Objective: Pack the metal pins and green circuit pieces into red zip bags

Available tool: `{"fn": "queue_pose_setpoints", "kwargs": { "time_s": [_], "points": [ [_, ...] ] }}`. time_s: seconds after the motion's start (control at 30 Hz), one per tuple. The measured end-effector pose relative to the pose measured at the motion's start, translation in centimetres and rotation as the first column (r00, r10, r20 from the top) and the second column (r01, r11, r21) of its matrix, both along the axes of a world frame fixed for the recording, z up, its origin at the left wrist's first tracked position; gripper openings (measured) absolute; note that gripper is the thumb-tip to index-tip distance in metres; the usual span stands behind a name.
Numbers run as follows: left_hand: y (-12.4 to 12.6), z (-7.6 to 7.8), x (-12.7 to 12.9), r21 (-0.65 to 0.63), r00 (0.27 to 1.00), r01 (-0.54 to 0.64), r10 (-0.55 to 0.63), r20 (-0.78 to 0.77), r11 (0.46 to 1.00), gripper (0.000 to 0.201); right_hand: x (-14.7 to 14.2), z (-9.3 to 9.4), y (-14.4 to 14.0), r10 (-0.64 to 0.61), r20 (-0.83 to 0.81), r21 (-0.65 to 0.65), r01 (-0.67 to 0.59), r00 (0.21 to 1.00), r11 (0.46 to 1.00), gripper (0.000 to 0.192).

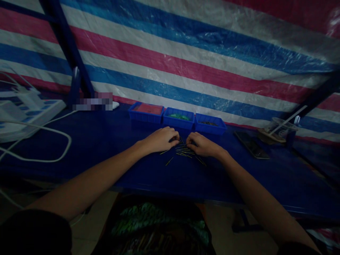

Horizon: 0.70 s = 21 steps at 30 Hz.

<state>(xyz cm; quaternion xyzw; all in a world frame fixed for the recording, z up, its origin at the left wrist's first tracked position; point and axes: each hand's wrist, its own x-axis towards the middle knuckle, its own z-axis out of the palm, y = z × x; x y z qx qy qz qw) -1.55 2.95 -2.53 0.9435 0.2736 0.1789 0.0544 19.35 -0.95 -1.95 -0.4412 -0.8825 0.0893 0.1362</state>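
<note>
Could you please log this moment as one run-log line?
left hand: on thin pins, grasp unclear | right hand: on same pile | three blue trays behind | phone to the right

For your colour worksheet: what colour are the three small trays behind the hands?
Blue; the trays show best in the head view.

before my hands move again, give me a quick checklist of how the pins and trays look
1. Both hands on the pins: ok, left hand and right hand rest on the pile of pins.
2. Pins gathered: not ok, a stray pin lies apart.
3. Three trays within reach behind the pile: ok.
4. Pin held in fingers: cannot tell.
5. Phone apart from the pile: ok.
</note>
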Motion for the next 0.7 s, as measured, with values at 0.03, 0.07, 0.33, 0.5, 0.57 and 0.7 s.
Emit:
{"fn": "queue_pose_setpoints", "kwargs": {
  "time_s": [0.03,0.07,0.33,0.5,0.57,0.7],
  "points": [
    [0.0,0.0,0.0,-0.004,1.000,0.001,-0.001,-0.003,1.000,0.016,-0.1,0.0,0.0,-0.001,-0.004,-0.007,0.001,1.000,1.000,0.011],
    [0.0,0.0,0.0,-0.008,1.000,0.002,-0.002,-0.005,1.000,0.017,-0.2,0.0,0.0,-0.003,-0.007,-0.012,0.003,1.000,1.000,0.014],
    [0.0,0.1,0.0,-0.038,1.000,0.005,-0.006,-0.017,0.999,0.017,-1.2,-0.4,0.0,-0.042,-0.119,-0.019,0.040,0.992,0.999,0.008],
    [0.0,0.0,0.0,-0.044,0.999,0.010,-0.012,-0.045,0.999,0.015,-1.4,-0.8,0.1,-0.077,-0.176,-0.013,0.076,0.981,0.997,0.017],
    [-0.1,0.0,0.1,-0.029,1.000,0.008,-0.009,-0.018,1.000,0.014,-1.3,-0.7,0.1,-0.067,-0.209,0.011,0.071,0.976,0.997,0.020],
    [-0.4,0.5,0.3,0.022,0.998,0.000,-0.001,0.070,1.000,0.014,-1.4,-0.1,-0.2,-0.062,-0.351,0.077,0.095,0.934,0.992,0.013]
  ]
}}
